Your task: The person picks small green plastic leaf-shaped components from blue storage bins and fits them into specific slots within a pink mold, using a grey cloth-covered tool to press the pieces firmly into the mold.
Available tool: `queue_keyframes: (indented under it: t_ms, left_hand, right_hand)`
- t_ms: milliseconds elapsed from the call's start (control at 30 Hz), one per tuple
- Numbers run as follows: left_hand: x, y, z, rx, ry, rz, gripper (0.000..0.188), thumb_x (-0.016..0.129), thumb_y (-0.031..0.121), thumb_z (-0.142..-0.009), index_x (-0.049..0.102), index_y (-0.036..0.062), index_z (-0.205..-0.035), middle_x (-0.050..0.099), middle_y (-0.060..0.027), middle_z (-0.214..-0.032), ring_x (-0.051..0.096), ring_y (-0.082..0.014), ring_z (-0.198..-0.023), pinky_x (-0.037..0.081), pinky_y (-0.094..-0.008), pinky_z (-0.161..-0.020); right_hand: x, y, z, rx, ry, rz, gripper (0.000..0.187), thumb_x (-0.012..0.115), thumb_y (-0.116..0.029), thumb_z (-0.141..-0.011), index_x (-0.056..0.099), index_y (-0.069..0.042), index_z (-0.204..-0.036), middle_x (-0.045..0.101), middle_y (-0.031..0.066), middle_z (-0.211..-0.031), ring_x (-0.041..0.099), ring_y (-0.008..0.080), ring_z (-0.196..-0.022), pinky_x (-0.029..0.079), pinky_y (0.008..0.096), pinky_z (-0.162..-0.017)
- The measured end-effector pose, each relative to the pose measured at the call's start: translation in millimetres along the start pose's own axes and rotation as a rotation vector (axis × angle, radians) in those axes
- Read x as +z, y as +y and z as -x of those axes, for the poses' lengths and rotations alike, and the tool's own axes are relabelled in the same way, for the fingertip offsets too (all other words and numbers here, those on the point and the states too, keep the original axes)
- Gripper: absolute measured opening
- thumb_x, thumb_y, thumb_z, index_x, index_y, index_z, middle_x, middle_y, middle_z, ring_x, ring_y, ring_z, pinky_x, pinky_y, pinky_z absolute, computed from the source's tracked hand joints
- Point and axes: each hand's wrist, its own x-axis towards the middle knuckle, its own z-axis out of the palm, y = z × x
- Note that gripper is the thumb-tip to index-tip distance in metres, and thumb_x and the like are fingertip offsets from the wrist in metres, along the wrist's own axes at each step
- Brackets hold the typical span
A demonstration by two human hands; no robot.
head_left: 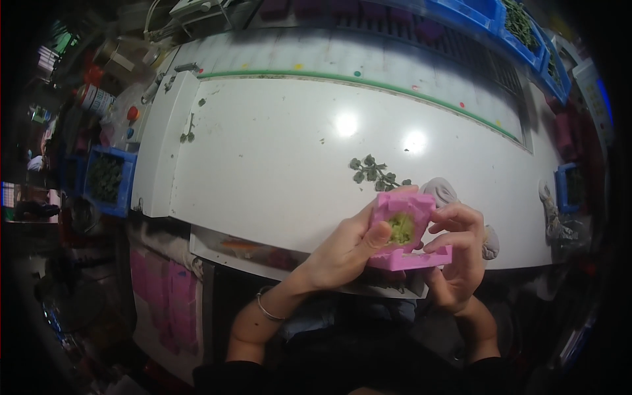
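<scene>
Two hands support a pink block above the front edge of the white table (pixel 270 145), right of the table's middle. The block shows as two sections: an upper section (pixel 388 205), tilted toward the wearer, and a lower section (pixel 416 260) beneath it; whether they are joined cannot be determined. A yellow-green piece (pixel 401 228) sits in the recess of the upper section. The left hand (pixel 345 253) is clamped on the left side of the block, thumb across the face beside the recess; a bracelet (pixel 266 306) encircles the wrist. The right hand (pixel 457 253) grips from the right, fingers curled over the lower section and thumb beneath it. Dark green clustered pieces (pixel 375 172) lie on the table just beyond the block. One rolled grey cloth (pixel 440 190) rests beside the block; a second pale bundle (pixel 490 242) lies just right of the right hand. A partly open drawer (pixel 214 246) extends below the table edge. Blue bins stand at the left (pixel 129 181) and right (pixel 563 191).
</scene>
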Motion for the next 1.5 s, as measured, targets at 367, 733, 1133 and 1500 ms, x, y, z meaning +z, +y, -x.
queue_keyframes:
  t_ms: [367, 733, 1133, 1500]
  left_hand:
    - [-1.3, 0.8, 1.4, 0.137, -0.025, -0.201, 0.080, 0.068, 0.037, -0.079, 0.026, 0.0040, -0.139, 0.054, -0.0152, -0.118, 0.054, -0.0218, -0.107, 0.043, -0.0326, -0.093]
    - [-1.3, 1.0, 2.8, 0.278, 0.299, -0.103, 0.035, 0.068, -0.002, -0.076, 0.057, -0.0019, -0.109, 0.056, -0.0099, -0.106, 0.056, -0.0192, -0.101, 0.046, -0.0341, -0.094]
    - [-10.6, 17.7, 2.6, 0.318, 0.366, -0.031, 0.028, 0.069, -0.005, -0.074, 0.060, -0.0031, -0.100, 0.056, -0.0067, -0.093, 0.057, -0.0161, -0.093, 0.047, -0.0326, -0.090]
    - [-14.8, 35.6, 5.8, 0.484, 0.546, -0.617, 0.040, 0.065, 0.012, -0.081, 0.053, -0.0007, -0.117, 0.057, -0.0128, -0.104, 0.057, -0.0209, -0.095, 0.045, -0.0303, -0.083]
  right_hand:
    - [15.2, -14.5, -12.4, 0.346, 0.228, -0.351, 0.045, 0.066, 0.002, -0.071, 0.049, 0.004, -0.113, 0.052, 0.0149, -0.104, 0.054, 0.0206, -0.093, 0.042, 0.0293, -0.084]
    - [12.1, 3.9, -13.9, 0.331, 0.090, -0.188, 0.029, 0.065, 0.006, -0.071, 0.055, 0.005, -0.098, 0.052, 0.0101, -0.090, 0.052, 0.0164, -0.084, 0.041, 0.0257, -0.080]
    - [25.6, 6.1, -32.5, 0.330, 0.068, -0.285, 0.030, 0.062, 0.010, -0.071, 0.052, 0.005, -0.099, 0.049, 0.0102, -0.094, 0.051, 0.0162, -0.087, 0.040, 0.0253, -0.083]
    - [48.6, 30.2, -53.7, 0.323, 0.081, -0.331, 0.025, 0.057, -0.001, -0.079, 0.048, 0.001, -0.102, 0.047, 0.0048, -0.097, 0.048, 0.0123, -0.089, 0.038, 0.0230, -0.080]
